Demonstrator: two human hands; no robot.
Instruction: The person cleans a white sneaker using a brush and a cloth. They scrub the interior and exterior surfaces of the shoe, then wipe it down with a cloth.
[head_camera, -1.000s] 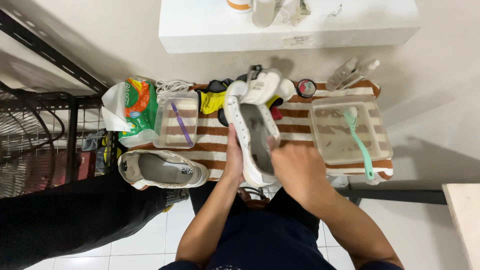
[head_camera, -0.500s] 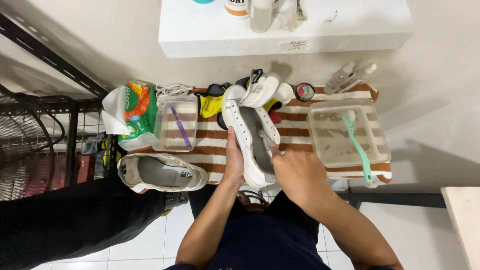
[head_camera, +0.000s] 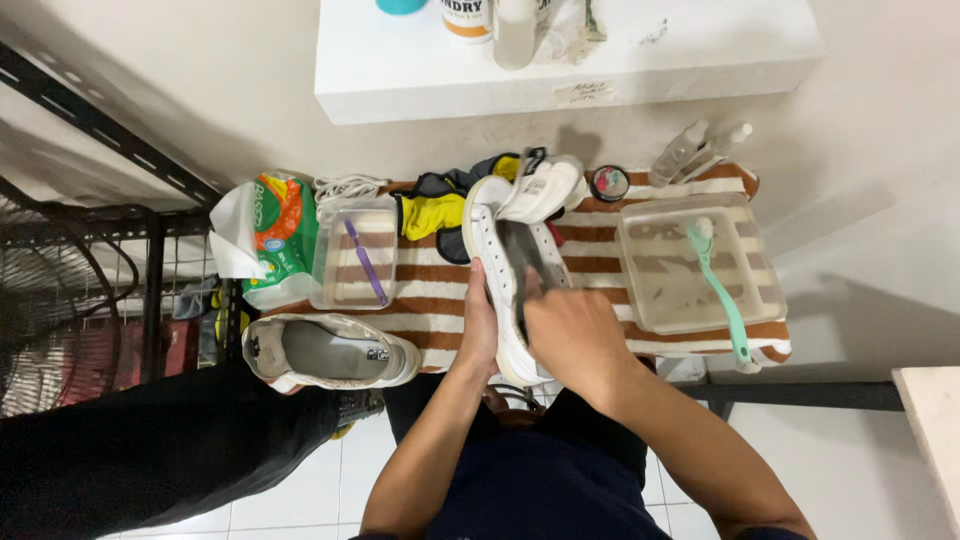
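Observation:
A white sneaker (head_camera: 505, 245) lies lengthwise on a brown-and-white striped towel (head_camera: 420, 275), its tongue folded back at the far end. My left hand (head_camera: 480, 325) grips the sneaker's left side near the heel. My right hand (head_camera: 570, 335) reaches into the sneaker's opening, fingers inside, and whether it holds anything there is hidden. A second white sneaker (head_camera: 325, 350) lies on its side at the towel's near left corner.
A small clear tub with a purple toothbrush (head_camera: 352, 255) sits at the left, a larger clear tub (head_camera: 700, 265) with a mint long-handled brush (head_camera: 720, 285) at the right. Yellow and dark cloths (head_camera: 440, 205), a round tin (head_camera: 610, 183), spray bottles (head_camera: 700, 150) and a wipes pack (head_camera: 280, 235) surround them.
My right hand has slid further forward into the sneaker's opening. My left hand keeps its hold on the sneaker's side.

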